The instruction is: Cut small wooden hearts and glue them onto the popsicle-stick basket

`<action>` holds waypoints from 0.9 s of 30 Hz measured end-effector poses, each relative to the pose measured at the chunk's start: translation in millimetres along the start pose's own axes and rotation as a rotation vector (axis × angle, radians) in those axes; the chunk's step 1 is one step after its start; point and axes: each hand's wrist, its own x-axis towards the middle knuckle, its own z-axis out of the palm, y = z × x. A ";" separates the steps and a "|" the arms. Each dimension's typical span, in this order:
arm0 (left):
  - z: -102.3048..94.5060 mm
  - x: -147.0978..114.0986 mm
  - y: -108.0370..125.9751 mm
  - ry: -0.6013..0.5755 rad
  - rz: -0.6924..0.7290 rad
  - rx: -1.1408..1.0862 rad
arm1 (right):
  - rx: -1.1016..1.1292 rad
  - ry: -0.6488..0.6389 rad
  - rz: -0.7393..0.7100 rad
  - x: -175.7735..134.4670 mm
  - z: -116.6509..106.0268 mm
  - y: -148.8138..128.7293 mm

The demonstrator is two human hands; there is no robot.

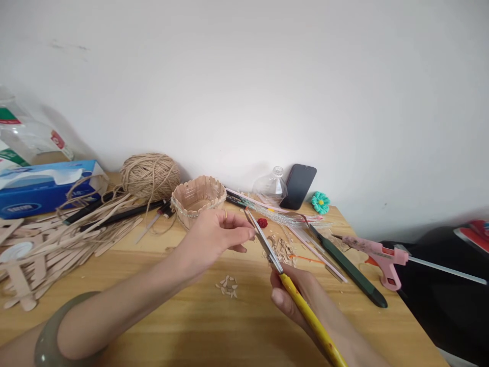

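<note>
My right hand [301,295] is wrapped round the yellow handle of a pair of scissors [273,255]. Its metal blades point up and away, close beside the fingertips of my left hand [221,232]. The left thumb and fingers are pinched together; whatever is between them is too small to make out. Below the hands lies a little group of pale wood chips [228,286] on the wooden table [171,326]. Past the blades are more wood scraps [280,248] and a small dark red flower-like piece [262,223]. Behind my left hand stands a basket made of wooden sticks [198,196], with a glittery trim.
Left are a twine ball [150,176], loose craft sticks [72,244] and a blue tissue box [49,191]. Behind stand a clear bottle top [273,186], a phone [300,186] and a green flower [320,202]. Right are a dark green tool [351,270] and a pink glue gun [382,255] by the edge.
</note>
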 end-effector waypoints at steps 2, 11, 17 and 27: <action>-0.4 -0.1 0.5 -0.002 -0.003 0.003 | -0.020 0.018 0.010 0.0 0.9 -1.2; -1.4 -2.2 1.8 -0.011 -0.002 -0.014 | -0.062 0.015 0.011 0.1 -0.2 -4.7; -2.1 -1.5 4.2 0.007 -0.029 0.000 | -0.088 0.020 0.010 0.4 -1.7 -2.1; -3.9 -2.6 5.9 -0.021 -0.020 0.031 | -0.014 -0.060 -0.007 -5.4 -8.8 -7.8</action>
